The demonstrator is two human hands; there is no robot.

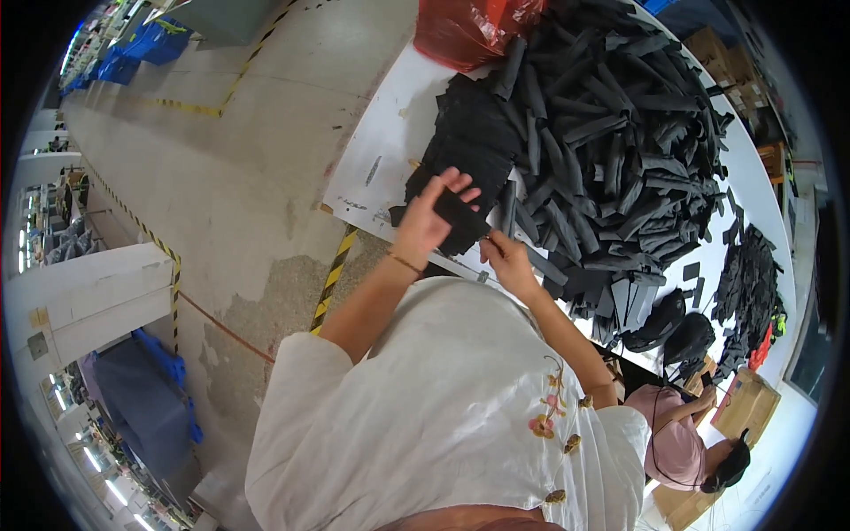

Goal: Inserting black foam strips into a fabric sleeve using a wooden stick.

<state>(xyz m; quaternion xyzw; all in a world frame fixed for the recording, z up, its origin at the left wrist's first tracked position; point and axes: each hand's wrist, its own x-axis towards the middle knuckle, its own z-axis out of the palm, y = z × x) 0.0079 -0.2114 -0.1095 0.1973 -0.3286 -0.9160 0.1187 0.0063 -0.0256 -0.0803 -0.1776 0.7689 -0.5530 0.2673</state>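
At the near edge of the white table, my right hand pinches the corner of a flat black fabric piece. My left hand is beside the piece's other side, palm turned toward it and fingers stretched apart; whether it touches the piece is hard to see. Beyond both hands lies a spread stack of flat black pieces. To the right of that stack rises a large heap of curled black strips.
A red plastic bag sits at the table's far side. Another person in pink works at the right near a cardboard box. Black bags and a second dark pile lie on the white table. Yellow-black tape marks the floor.
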